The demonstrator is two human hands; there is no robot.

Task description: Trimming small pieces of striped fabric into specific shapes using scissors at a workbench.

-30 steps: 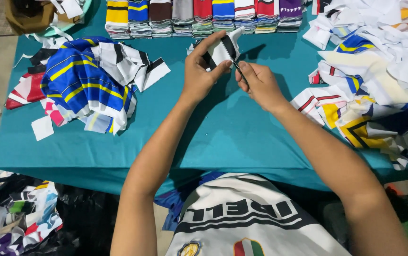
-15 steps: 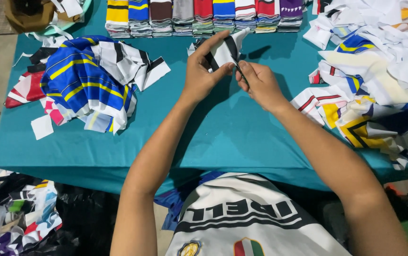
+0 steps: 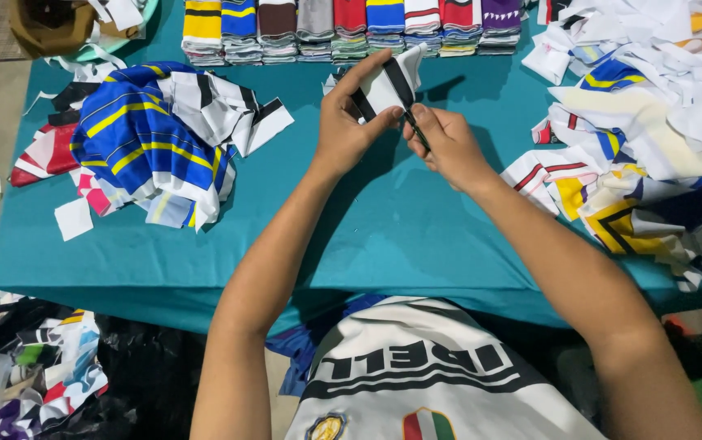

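At the upper middle of the frame, above the teal counter (image 3: pixel 384 236), the left hand (image 3: pixel 347 126) has its grip pinched on a small black-and-white striped cloth piece (image 3: pixel 390 81). The right hand (image 3: pixel 449 147) clamps its lower edge, fingers together. It looks light, soft and floppy; the edges seem best for holding.

Our hands (image 3: pixel 400 130) mid-table (image 3: pixel 384 236) holding a cloth piece (image 3: pixel 388 81), folded stacks (image 3: pixel 351 28) behind them, a fabric heap (image 3: pixel 151 143) left, scraps (image 3: pixel 644 138) right
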